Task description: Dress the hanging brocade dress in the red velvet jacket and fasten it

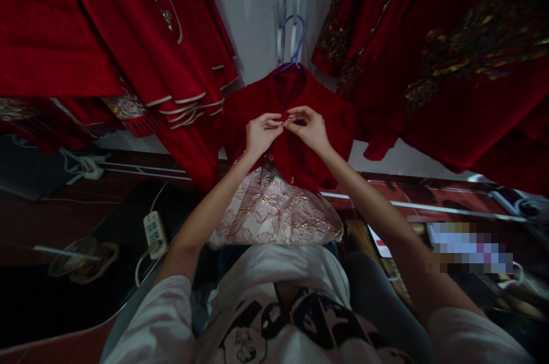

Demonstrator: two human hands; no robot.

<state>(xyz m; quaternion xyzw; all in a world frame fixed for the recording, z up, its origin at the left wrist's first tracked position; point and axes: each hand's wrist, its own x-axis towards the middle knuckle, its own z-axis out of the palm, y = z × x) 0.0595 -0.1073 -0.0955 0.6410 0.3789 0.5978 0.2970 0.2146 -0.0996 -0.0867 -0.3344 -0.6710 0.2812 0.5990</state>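
Observation:
A small red jacket (334, 118) hangs on a blue hanger (295, 49) in front of me, over a pale pink and gold skirt (274, 209). My left hand (261, 132) and my right hand (307, 126) meet at the jacket's chest, just below the collar. Both pinch a small shiny fastening (288, 120) at the front opening, fingers curled and pressed together. My bare forearms reach up from a white printed T-shirt (278, 318).
Larger red garments with gold trim hang at left (128, 38) and with gold embroidery at right (463, 55). A white power strip (155, 232) with its cable lies low at left. A white wall (253, 15) stands behind. Dark red floor runs below.

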